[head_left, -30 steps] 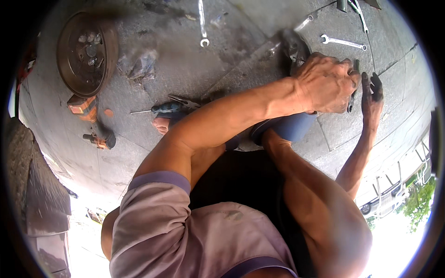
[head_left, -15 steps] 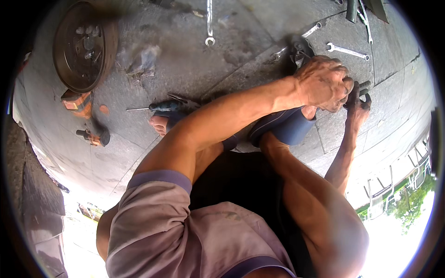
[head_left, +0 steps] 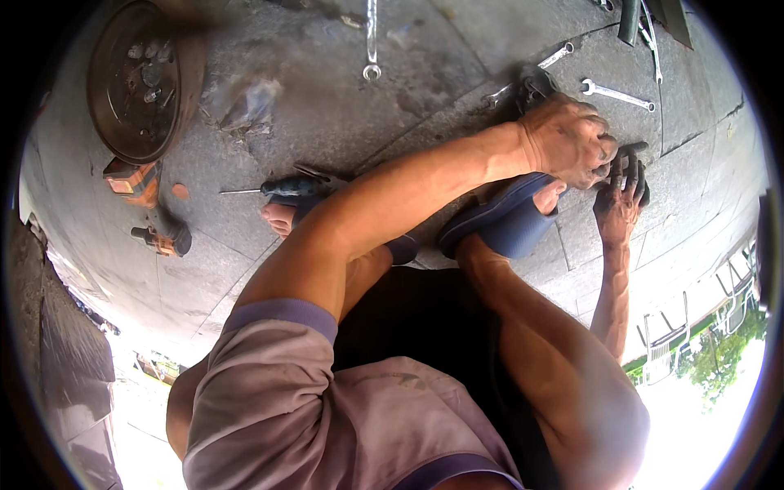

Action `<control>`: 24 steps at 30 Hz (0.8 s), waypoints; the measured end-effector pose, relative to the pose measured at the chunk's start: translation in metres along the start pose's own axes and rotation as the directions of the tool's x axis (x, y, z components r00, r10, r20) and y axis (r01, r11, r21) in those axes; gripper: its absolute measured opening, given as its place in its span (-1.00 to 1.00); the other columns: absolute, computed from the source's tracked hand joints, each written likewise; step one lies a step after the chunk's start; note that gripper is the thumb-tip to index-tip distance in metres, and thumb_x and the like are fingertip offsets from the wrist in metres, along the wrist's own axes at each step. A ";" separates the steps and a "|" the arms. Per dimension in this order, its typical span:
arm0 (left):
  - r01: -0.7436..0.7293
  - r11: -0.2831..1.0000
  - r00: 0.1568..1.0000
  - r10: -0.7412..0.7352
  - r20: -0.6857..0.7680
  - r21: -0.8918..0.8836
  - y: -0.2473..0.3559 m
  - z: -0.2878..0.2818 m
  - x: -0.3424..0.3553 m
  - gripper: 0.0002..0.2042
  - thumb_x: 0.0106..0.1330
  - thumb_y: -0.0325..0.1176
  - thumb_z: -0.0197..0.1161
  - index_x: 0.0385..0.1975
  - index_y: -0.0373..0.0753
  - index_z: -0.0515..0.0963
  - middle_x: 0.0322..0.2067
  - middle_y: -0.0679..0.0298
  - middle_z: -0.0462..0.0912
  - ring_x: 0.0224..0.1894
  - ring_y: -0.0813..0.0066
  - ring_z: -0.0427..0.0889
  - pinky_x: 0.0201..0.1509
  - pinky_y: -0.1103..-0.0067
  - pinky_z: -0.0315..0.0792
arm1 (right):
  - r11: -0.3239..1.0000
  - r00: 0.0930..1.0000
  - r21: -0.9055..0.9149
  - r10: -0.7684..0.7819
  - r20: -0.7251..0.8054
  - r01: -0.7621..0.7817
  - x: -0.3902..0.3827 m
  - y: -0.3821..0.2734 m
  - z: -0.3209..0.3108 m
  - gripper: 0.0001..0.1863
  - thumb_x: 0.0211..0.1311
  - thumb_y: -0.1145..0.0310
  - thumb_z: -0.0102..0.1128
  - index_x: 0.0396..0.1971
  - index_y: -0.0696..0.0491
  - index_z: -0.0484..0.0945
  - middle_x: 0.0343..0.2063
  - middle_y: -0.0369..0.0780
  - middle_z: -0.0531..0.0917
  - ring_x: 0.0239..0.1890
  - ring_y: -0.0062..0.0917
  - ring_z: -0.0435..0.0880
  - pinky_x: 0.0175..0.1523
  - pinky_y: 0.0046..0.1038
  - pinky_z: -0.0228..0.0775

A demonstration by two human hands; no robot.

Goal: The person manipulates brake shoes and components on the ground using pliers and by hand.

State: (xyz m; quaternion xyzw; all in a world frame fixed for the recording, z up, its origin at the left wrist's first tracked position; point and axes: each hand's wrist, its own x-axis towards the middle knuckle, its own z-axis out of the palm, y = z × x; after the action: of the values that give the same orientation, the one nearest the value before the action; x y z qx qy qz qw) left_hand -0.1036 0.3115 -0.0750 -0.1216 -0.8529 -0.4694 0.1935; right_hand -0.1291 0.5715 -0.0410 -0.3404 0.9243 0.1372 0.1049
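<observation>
My left hand (head_left: 567, 140) reaches across to the right side, its fingers curled closed just beyond the right sandal (head_left: 514, 224). What lies inside that grip is hidden by the knuckles. A dark, worn part (head_left: 535, 84) shows on the floor just past the left wrist. Close by, my right hand (head_left: 622, 198) has its blackened fingers stretched forward and slightly apart. Its fingertips are at a short dark rod-like piece (head_left: 633, 149); whether they touch it I cannot tell. A combination wrench (head_left: 618, 95) lies beyond both hands, and another wrench (head_left: 557, 55) lies to its left.
A round brown metal pan (head_left: 102, 122) with small parts sits at the far left. Nearer are an orange cordless tool (head_left: 163, 242) and a screwdriver (head_left: 286, 187) by the left foot. Another wrench (head_left: 371, 49) lies at the far middle, and a long wrench (head_left: 653, 49) at the far right.
My right hand has turned and straightened its fingers, shifting slightly left and nearer. The left hand has moved a little to the left, still closed.
</observation>
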 end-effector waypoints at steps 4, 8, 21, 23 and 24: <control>-0.088 0.996 0.996 0.088 -0.024 0.001 -0.013 0.005 -0.013 -0.71 -0.03 -0.02 0.37 -0.51 -0.10 0.60 -0.44 0.34 0.67 -0.36 0.39 0.71 -0.36 0.49 0.63 | 0.980 0.973 -0.010 -0.200 -0.119 0.200 0.017 0.002 0.011 -0.47 0.09 0.43 0.13 0.15 0.01 0.40 0.24 -0.19 0.38 0.29 -0.18 0.30 0.34 -0.08 0.11; -0.092 0.996 0.996 0.092 0.015 0.002 -0.015 0.007 -0.009 -0.71 -0.05 -0.02 0.38 -0.46 -0.08 0.60 -0.42 0.35 0.67 -0.35 0.38 0.71 -0.33 0.48 0.63 | 0.983 0.985 0.073 -0.172 0.029 0.170 0.019 0.013 -0.015 -0.41 -0.06 0.41 0.19 0.10 0.05 0.42 0.05 -0.07 0.49 0.18 -0.17 0.41 0.26 -0.09 0.24; -0.023 0.999 1.000 0.023 -0.004 0.031 -0.013 0.016 -0.004 -0.76 -0.19 -0.19 0.35 -0.56 -0.12 0.50 -0.54 0.35 0.57 -0.40 0.37 0.66 -0.38 0.43 0.60 | 0.406 0.865 0.848 0.488 0.115 -0.342 -0.008 -0.094 -0.080 -0.21 0.00 0.43 0.12 0.32 0.25 0.12 0.11 0.01 0.40 -0.07 -0.35 0.47 -0.02 -0.38 0.43; -0.008 0.999 1.000 0.008 0.001 0.054 -0.018 0.015 -0.008 -0.75 -0.18 -0.17 0.36 -0.53 -0.11 0.51 -0.52 0.35 0.57 -0.38 0.38 0.65 -0.38 0.44 0.59 | 0.641 0.950 0.714 0.289 0.116 -0.282 0.001 -0.113 -0.081 -0.13 -0.01 0.34 0.17 0.36 0.24 0.10 0.34 0.11 0.22 0.29 -0.11 0.36 0.26 -0.18 0.29; 0.004 0.997 1.000 -0.005 0.010 0.071 -0.021 0.015 -0.009 -0.74 -0.16 -0.16 0.36 -0.51 -0.10 0.51 -0.51 0.34 0.57 -0.37 0.38 0.65 -0.37 0.44 0.59 | 0.677 0.958 0.696 0.282 0.053 -0.238 0.002 -0.111 -0.074 -0.14 0.01 0.32 0.18 0.37 0.22 0.10 0.28 0.07 0.30 0.20 -0.15 0.44 0.19 -0.22 0.35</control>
State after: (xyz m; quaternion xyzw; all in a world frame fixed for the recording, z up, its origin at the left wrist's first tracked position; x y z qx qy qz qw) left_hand -0.1069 0.3130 -0.1017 -0.1152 -0.8703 -0.4385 0.1925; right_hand -0.0653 0.4652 0.0079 -0.1449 0.9490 -0.2169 0.1773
